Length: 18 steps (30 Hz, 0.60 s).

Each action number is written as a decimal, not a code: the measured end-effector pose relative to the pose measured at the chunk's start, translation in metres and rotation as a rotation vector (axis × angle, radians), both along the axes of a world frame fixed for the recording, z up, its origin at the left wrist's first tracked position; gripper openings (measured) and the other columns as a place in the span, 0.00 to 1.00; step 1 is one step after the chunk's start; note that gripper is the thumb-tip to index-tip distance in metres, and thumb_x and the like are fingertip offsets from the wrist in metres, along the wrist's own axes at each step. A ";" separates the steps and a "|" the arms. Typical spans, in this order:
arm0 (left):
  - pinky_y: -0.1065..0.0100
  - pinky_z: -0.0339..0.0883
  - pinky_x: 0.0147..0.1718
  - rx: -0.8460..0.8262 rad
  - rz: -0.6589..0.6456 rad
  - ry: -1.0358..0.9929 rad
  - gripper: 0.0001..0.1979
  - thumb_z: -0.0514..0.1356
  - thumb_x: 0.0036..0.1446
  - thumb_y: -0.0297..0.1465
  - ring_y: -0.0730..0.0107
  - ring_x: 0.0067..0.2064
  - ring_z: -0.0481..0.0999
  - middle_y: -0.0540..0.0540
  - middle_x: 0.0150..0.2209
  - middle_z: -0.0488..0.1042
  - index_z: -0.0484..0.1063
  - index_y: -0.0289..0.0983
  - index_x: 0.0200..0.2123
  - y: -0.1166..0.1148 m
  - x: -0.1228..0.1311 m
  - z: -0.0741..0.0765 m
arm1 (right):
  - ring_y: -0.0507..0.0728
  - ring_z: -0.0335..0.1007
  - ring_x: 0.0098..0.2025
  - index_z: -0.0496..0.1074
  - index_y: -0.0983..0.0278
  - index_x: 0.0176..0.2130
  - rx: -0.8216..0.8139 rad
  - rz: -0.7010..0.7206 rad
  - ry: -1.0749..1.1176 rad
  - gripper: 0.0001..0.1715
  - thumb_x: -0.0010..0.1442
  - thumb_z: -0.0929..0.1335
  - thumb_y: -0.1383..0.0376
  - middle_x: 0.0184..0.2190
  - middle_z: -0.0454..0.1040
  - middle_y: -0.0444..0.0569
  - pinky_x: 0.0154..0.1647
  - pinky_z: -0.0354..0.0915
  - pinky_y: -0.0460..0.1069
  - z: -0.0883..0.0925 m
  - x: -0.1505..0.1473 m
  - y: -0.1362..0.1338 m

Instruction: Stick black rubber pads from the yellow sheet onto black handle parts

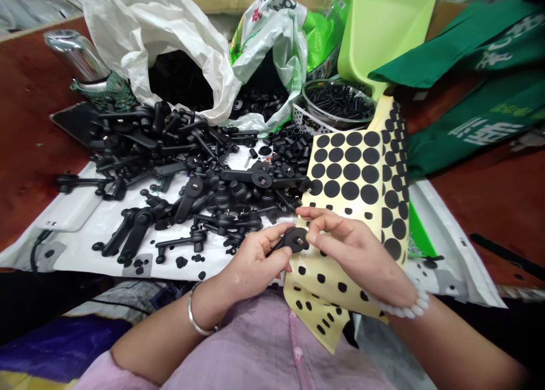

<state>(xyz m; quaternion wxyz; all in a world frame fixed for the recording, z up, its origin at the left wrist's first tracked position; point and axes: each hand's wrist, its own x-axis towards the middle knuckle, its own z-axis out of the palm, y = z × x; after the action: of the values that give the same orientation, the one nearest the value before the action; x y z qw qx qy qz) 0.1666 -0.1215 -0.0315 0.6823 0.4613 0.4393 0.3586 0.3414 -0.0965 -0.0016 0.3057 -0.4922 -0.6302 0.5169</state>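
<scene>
At the near edge of the white table cover [85, 242], one black part [293, 240] is held; whether its round end is finished can't be told. Plenty looks left: a heap of black parts [232, 194] is spread beyond, and full rows of black discs [352, 171] are seen on the yellow sheet [359, 210]. Part is pinched by the left hand [258, 259], thumb on its face. Right hand [351, 242]: thumb and index nearly closed at the rim; grip unclear.
</scene>
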 end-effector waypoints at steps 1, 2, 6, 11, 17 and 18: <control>0.76 0.61 0.23 0.001 -0.003 -0.007 0.26 0.55 0.51 0.24 0.78 0.25 0.67 0.50 0.26 0.70 0.63 0.31 0.56 0.000 0.000 -0.001 | 0.63 0.59 0.57 0.69 0.62 0.25 -0.008 0.000 0.004 0.10 0.55 0.68 0.61 0.51 0.68 0.51 0.60 0.50 0.59 0.000 0.000 0.000; 0.76 0.62 0.24 0.009 -0.007 -0.014 0.28 0.55 0.50 0.22 0.77 0.26 0.68 0.50 0.28 0.71 0.63 0.31 0.56 0.000 -0.001 -0.002 | 0.64 0.59 0.57 0.69 0.62 0.25 -0.022 0.000 0.010 0.11 0.55 0.69 0.60 0.51 0.68 0.51 0.59 0.51 0.59 0.000 0.000 0.001; 0.76 0.61 0.26 0.043 -0.018 -0.035 0.31 0.54 0.47 0.19 0.77 0.28 0.67 0.51 0.28 0.71 0.62 0.32 0.57 0.000 -0.002 -0.007 | 0.66 0.60 0.56 0.69 0.63 0.23 -0.082 -0.004 0.035 0.13 0.54 0.70 0.59 0.51 0.68 0.52 0.58 0.53 0.60 0.001 0.000 0.003; 0.75 0.60 0.26 0.026 -0.018 -0.021 0.31 0.53 0.48 0.20 0.77 0.28 0.67 0.51 0.27 0.70 0.61 0.33 0.59 0.001 -0.001 -0.007 | 0.65 0.61 0.55 0.69 0.63 0.23 -0.072 -0.013 0.033 0.12 0.53 0.69 0.60 0.50 0.69 0.52 0.58 0.53 0.60 0.000 -0.001 0.004; 0.75 0.61 0.25 -0.030 0.016 -0.001 0.29 0.54 0.51 0.22 0.77 0.27 0.68 0.50 0.29 0.70 0.60 0.32 0.58 0.003 -0.001 -0.012 | 0.63 0.57 0.58 0.69 0.62 0.25 0.057 -0.023 -0.003 0.09 0.55 0.68 0.63 0.52 0.67 0.48 0.59 0.51 0.58 0.007 0.001 -0.003; 0.75 0.62 0.26 -0.038 0.024 -0.012 0.28 0.54 0.51 0.22 0.77 0.28 0.68 0.50 0.30 0.69 0.60 0.32 0.58 0.003 -0.001 -0.012 | 0.63 0.57 0.58 0.69 0.61 0.25 0.066 -0.023 -0.008 0.08 0.55 0.68 0.63 0.52 0.67 0.47 0.60 0.50 0.58 0.009 0.001 -0.004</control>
<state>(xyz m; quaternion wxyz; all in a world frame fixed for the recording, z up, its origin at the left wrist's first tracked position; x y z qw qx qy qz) 0.1654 -0.1187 -0.0436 0.6893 0.4408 0.4476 0.3608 0.3428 -0.1007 0.0070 0.3250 -0.4910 -0.6425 0.4904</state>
